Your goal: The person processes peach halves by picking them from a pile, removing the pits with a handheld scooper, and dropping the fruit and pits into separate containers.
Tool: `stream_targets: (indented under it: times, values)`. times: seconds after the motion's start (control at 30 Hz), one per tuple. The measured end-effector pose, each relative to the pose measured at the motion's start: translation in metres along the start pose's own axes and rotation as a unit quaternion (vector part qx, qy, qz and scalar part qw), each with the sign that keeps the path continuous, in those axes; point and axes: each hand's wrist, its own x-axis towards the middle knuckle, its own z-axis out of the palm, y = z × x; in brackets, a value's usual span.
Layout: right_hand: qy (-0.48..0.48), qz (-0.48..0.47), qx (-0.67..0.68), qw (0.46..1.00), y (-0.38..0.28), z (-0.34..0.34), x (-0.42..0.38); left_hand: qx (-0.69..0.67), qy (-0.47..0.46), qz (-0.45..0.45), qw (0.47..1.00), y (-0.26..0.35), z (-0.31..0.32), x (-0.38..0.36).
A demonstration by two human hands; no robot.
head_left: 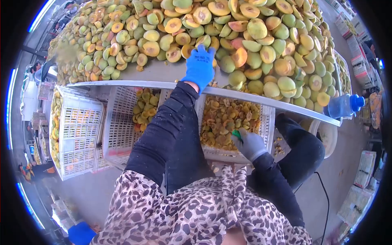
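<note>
My left hand (199,66), in a blue glove, reaches up onto the metal table (159,75). Its fingertips are among the green and orange halved fruit (253,45) piled there. The back of the glove hides whether it grips a fruit. My right hand (250,143), in a grey glove, is lower, over a white crate (267,126) filled with orange fruit pieces and pits. It is closed on a small green-handled tool (237,135). Black sleeves cover both arms.
Under the table edge stand more white crates (77,134), one holding yellow fruit pieces (143,108). A blue bottle (345,105) lies at the table's right end. A black cable (326,204) runs over the floor on the right. Cardboard boxes (365,169) sit beyond it.
</note>
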Motion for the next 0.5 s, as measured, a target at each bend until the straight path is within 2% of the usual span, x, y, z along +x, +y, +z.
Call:
stream_targets:
  times: [0.03,0.07,0.1,0.13,0.17,0.2,0.23,0.27,0.3,0.37,0.4,0.47,0.5]
  values:
    - [0.03,-0.028,0.036,0.999,-0.007,-0.006,0.003,-0.01,0.057,0.02,0.998,-0.005,0.004,-0.004]
    - [0.028,-0.027,0.035,0.999,-0.017,-0.015,0.009,-0.012,0.056,0.018,0.998,-0.011,0.007,-0.007]
    - [0.045,-0.046,0.128,0.99,-0.028,-0.025,0.015,-0.214,-0.017,-0.052,0.975,-0.012,0.0,-0.01]
    - [0.062,-0.065,0.221,0.971,-0.04,-0.036,0.019,-0.405,-0.088,-0.12,0.902,-0.012,-0.005,-0.015]
    - [0.063,-0.064,0.221,0.971,-0.055,-0.051,0.023,-0.49,-0.003,-0.171,0.855,-0.005,-0.003,-0.024]
    - [0.048,0.004,0.303,0.952,-0.07,-0.066,0.025,-0.49,-0.006,-0.168,0.855,0.005,-0.008,-0.035]
    - [0.03,0.072,0.382,0.921,-0.08,-0.072,0.025,-0.685,0.013,-0.152,0.713,0.018,-0.02,-0.05]
    - [0.03,0.075,0.381,0.921,-0.084,-0.07,0.028,-0.839,0.034,-0.13,0.527,0.03,-0.03,-0.066]
    - [0.077,0.029,0.379,0.922,-0.088,-0.067,0.03,-0.84,0.035,-0.13,0.525,0.042,-0.038,-0.083]
    - [0.149,-0.05,0.356,0.921,-0.098,-0.066,0.029,-0.906,0.081,-0.127,0.395,0.061,-0.051,-0.112]
    - [0.149,-0.049,0.354,0.922,-0.102,-0.066,0.023,-0.907,0.081,-0.126,0.393,0.062,-0.055,-0.119]
    - [0.108,-0.003,0.387,0.916,-0.108,-0.067,0.012,-0.939,-0.004,-0.137,0.315,0.062,-0.062,-0.133]
    - [0.109,-0.003,0.384,0.917,-0.111,-0.069,0.006,-0.915,0.031,-0.199,0.35,0.07,-0.068,-0.134]
